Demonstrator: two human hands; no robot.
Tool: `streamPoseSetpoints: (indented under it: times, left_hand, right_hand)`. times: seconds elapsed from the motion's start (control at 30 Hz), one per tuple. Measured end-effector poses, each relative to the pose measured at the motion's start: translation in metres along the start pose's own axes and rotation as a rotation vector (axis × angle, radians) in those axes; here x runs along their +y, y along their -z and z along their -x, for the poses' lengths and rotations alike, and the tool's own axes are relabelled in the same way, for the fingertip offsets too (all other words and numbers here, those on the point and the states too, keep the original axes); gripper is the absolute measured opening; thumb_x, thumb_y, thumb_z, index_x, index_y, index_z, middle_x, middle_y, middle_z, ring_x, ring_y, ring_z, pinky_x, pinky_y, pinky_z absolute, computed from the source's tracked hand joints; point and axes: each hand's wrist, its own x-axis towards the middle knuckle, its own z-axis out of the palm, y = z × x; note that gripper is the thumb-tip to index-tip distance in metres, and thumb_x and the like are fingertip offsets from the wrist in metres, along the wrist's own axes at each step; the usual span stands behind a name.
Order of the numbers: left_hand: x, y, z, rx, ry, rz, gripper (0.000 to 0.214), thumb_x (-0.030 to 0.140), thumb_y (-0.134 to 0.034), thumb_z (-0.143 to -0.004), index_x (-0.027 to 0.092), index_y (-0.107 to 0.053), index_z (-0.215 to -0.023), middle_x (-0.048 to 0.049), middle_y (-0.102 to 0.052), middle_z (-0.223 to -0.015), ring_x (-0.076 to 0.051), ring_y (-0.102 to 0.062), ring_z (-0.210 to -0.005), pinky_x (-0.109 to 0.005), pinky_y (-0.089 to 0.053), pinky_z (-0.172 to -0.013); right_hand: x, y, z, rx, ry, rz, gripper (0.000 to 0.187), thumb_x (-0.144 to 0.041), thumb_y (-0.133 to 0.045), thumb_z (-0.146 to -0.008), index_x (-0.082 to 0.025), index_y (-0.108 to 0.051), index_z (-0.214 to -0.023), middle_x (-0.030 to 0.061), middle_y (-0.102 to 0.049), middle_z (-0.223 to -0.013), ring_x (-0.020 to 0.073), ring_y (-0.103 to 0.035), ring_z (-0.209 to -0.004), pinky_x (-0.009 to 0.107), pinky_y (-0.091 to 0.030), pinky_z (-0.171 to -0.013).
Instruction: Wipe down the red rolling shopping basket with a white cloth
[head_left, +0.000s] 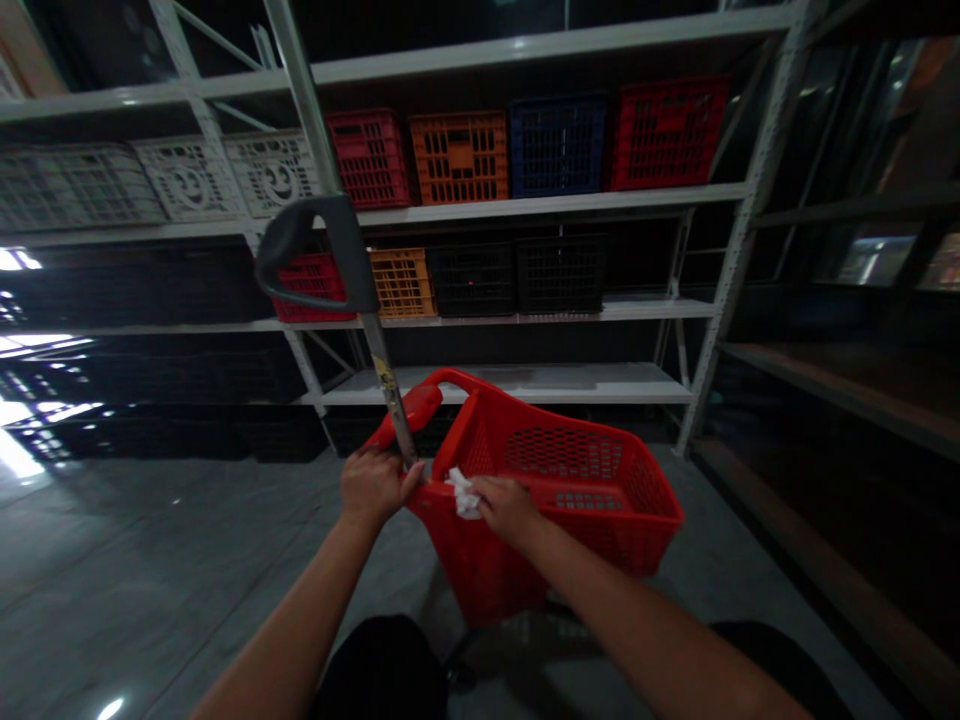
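A red plastic shopping basket (570, 500) on wheels stands on the floor in front of me. Its telescopic metal pull rod (390, 385) rises to a grey loop handle (315, 250). My left hand (373, 487) is closed around the base of the rod, at the basket's near rim. My right hand (504, 508) pinches a crumpled white cloth or tissue (463, 494) against the red rim beside the rod. A red carrying handle (442, 382) arches over the basket's back. The inside of the basket looks dark; I cannot tell whether it holds anything.
Grey metal shelving (525, 205) fills the wall ahead, holding red, orange, blue, black and white crates (457, 158). Dark shelves (847, 390) run along the right. The floor (150, 560) is glossy grey concrete, with bright light at the left.
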Motion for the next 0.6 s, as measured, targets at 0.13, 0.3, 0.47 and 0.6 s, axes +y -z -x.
streamPoseSetpoints:
  times: [0.13, 0.3, 0.47, 0.6]
  left_hand:
    - [-0.004, -0.001, 0.002, -0.017, -0.001, -0.014, 0.053, 0.053, -0.036, -0.080, 0.016, -0.064, -0.054, -0.0092, -0.063, -0.057, -0.023, -0.058, -0.066, -0.035, -0.038, -0.070]
    - [-0.001, -0.003, 0.001, -0.041, 0.003, -0.017, 0.054, 0.054, -0.035, -0.081, 0.016, -0.065, -0.056, -0.0097, -0.064, -0.059, -0.024, -0.059, -0.068, -0.036, -0.038, -0.070]
    - [0.007, -0.004, -0.002, -0.054, 0.006, -0.037, 0.054, 0.055, -0.034, -0.081, 0.016, -0.064, -0.056, -0.0082, -0.062, -0.057, -0.023, -0.058, -0.065, -0.035, -0.036, -0.068]
    - [0.012, -0.003, -0.006, -0.058, 0.013, -0.044, 0.056, 0.055, -0.033, -0.081, 0.016, -0.063, -0.055, -0.0084, -0.062, -0.057, -0.023, -0.058, -0.066, -0.034, -0.035, -0.067]
  right_hand:
    - [0.055, 0.029, 0.072, 0.039, -0.062, 0.075, 0.029, -0.004, -0.048, -0.072, -0.021, -0.063, -0.090, 0.0035, -0.068, -0.095, 0.0165, -0.062, -0.086, 0.027, -0.046, -0.077]
    - [0.121, 0.089, 0.159, 0.160, -0.136, 0.295, 0.029, -0.007, -0.046, -0.068, -0.022, -0.064, -0.086, 0.0056, -0.069, -0.090, 0.0198, -0.062, -0.086, 0.037, -0.044, -0.083]
    - [0.169, 0.122, 0.218, 0.297, -0.303, 0.440, 0.020, -0.021, -0.046, -0.074, -0.022, -0.063, -0.083, 0.0058, -0.069, -0.088, 0.0219, -0.063, -0.084, 0.049, -0.037, -0.091]
    - [0.153, 0.101, 0.207, 0.466, -0.385, 0.443, 0.020, -0.024, -0.043, -0.079, -0.020, -0.062, -0.085, 0.0062, -0.069, -0.091, 0.0222, -0.063, -0.089, 0.052, -0.030, -0.097]
